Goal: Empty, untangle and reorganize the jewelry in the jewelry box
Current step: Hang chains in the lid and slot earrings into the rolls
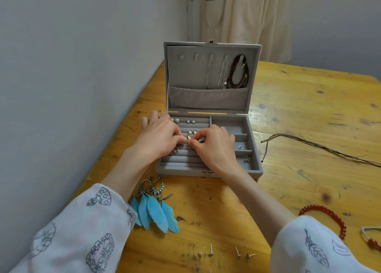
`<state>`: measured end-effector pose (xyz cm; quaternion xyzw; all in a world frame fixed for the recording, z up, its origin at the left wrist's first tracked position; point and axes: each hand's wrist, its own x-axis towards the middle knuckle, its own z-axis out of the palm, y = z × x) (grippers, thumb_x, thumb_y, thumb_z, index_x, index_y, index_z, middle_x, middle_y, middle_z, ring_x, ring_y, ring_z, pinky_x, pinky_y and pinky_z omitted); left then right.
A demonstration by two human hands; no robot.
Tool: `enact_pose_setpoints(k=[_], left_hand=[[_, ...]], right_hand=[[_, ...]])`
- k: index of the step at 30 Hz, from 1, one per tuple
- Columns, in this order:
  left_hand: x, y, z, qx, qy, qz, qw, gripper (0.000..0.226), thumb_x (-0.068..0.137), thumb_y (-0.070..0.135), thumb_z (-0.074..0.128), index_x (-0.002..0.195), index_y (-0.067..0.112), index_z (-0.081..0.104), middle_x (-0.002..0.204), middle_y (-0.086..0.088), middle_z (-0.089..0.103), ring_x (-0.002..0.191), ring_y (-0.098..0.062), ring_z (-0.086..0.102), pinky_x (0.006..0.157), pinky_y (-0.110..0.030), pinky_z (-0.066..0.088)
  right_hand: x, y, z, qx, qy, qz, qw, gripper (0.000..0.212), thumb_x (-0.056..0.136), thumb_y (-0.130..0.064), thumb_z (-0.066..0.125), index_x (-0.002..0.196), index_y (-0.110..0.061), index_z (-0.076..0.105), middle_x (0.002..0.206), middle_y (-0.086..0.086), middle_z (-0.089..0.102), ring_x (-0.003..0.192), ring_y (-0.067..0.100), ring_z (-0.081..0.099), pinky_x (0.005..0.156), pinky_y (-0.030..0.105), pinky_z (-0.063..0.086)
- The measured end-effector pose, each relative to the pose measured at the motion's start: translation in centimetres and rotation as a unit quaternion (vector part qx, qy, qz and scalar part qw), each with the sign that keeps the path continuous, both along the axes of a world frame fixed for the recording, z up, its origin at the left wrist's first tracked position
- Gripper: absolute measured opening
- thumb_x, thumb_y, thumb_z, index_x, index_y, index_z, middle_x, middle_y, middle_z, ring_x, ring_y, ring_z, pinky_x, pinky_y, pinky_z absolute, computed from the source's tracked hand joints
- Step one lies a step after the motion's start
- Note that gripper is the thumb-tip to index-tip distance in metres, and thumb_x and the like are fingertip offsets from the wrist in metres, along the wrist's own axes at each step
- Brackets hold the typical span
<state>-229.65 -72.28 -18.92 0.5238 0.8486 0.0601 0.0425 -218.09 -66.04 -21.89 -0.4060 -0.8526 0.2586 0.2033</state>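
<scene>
A wooden table [299,111] carries everything. The grey box [208,170] stands open on it, and the hands pinch over its ring rolls. Nearer than the grip and slightly left lie blue feather earrings [154,206]. Nearer still, by the table edge, lie small studs [224,252]. Right of the grip lies a thin cord [309,147]; nearer and far right, a red bracelet [327,215] and a woven bracelet [371,237].

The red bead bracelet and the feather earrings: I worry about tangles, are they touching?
Apart. The head view shows the red bead bracelet at the table's right edge and the feather earrings left of centre, with bare wood and the right forearm between them.
</scene>
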Motion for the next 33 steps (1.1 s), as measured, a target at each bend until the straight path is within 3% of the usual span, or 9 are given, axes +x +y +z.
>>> enact_pose_setpoints(k=[8,12,17,21,29,33], left_hand=[[0.0,0.1,-0.3,-0.011,-0.027,0.018,0.999,0.023,0.083,0.05,0.055,0.089,0.03,0.065,0.118,-0.001,0.046,0.116,-0.022,0.029,0.087,-0.035,0.024],[0.2,0.1,-0.9,0.041,-0.064,0.04,0.996,0.016,0.079,0.048,0.061,0.079,0.034,0.056,0.116,0.002,0.045,0.116,-0.021,0.029,0.083,-0.031,0.02],[0.5,-0.2,-1.8,0.106,-0.065,0.05,0.991,0.014,0.078,0.044,0.063,0.078,0.034,0.053,0.101,0.01,0.038,0.111,-0.018,0.028,0.077,-0.028,0.013],[0.6,-0.9,-2.8,0.168,-0.076,0.047,0.982,0.007,0.081,0.042,0.06,0.079,0.037,0.056,0.098,0.012,0.043,0.101,-0.009,0.024,0.068,-0.023,0.009],[0.3,-1.6,-2.8,0.207,-0.128,0.036,0.969,0.012,0.088,0.034,0.054,0.091,0.029,0.064,0.1,0.014,0.049,0.107,-0.008,0.029,0.07,-0.02,0.012],[0.6,-2.4,-2.7,0.213,-0.126,0.043,0.968,0.012,0.087,0.033,0.055,0.092,0.027,0.064,0.102,0.011,0.049,0.112,-0.012,0.031,0.078,-0.023,0.014]], right_hand=[[0.5,-0.1,-0.3,-0.02,0.031,0.014,0.999,0.019,0.088,-0.028,0.052,0.09,-0.023,0.071,0.085,-0.004,0.046,0.097,0.022,0.043,0.077,0.032,0.024],[0.8,-0.3,-0.3,-0.048,0.065,0.009,0.997,0.023,0.086,-0.022,0.049,0.085,-0.021,0.072,0.082,-0.003,0.048,0.093,0.02,0.042,0.077,0.031,0.024],[1.0,-0.5,0.0,-0.07,0.122,-0.001,0.99,0.022,0.085,-0.017,0.049,0.081,-0.02,0.071,0.069,-0.013,0.038,0.087,0.018,0.044,0.085,0.042,0.039],[1.3,-0.7,0.3,-0.074,0.175,-0.004,0.982,0.021,0.086,-0.013,0.05,0.082,-0.017,0.07,0.074,-0.007,0.048,0.085,0.018,0.05,0.084,0.046,0.042],[3.0,-1.1,1.2,-0.109,0.253,0.018,0.961,0.021,0.091,-0.009,0.048,0.088,-0.024,0.062,0.083,-0.004,0.061,0.08,0.009,0.053,0.073,0.019,0.042],[4.8,-1.9,1.4,-0.129,0.253,0.03,0.958,0.023,0.091,-0.012,0.049,0.085,-0.032,0.06,0.084,-0.004,0.063,0.079,0.01,0.054,0.07,0.022,0.043]])
